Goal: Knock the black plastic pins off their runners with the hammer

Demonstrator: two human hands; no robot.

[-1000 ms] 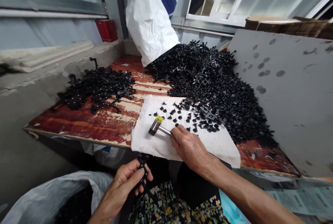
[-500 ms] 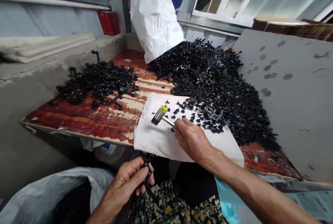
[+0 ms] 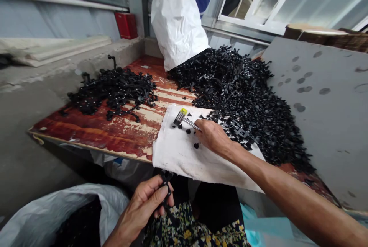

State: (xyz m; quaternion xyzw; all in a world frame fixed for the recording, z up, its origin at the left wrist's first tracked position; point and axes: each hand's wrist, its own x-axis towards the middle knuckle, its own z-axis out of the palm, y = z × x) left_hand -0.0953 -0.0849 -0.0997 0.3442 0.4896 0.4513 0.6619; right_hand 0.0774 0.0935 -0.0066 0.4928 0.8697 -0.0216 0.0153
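My right hand (image 3: 212, 136) is closed round the handle of a small hammer (image 3: 188, 121), above the white cloth (image 3: 172, 151). The hammer's head has one yellow face and one dark face. Several small black round-headed pieces (image 3: 196, 145) lie loose on the cloth around the hand. Below the table's front edge, over my lap, my left hand (image 3: 149, 199) pinches a black jointed plastic part (image 3: 166, 185) with pale dots between thumb and fingers. Its lower end is hard to make out against the dark clothing.
A large heap of small black parts (image 3: 258, 109) covers the table's right side, beside a white sack (image 3: 181, 28). Longer black dotted parts (image 3: 112, 90) are piled at left. A grey board (image 3: 324, 124) stands at right. An open sack (image 3: 94, 197) sits lower left.
My right hand and the hammer have shifted slightly up and to the right over the cloth. My left hand keeps its pinch on the black part. The whole view has turned a little.
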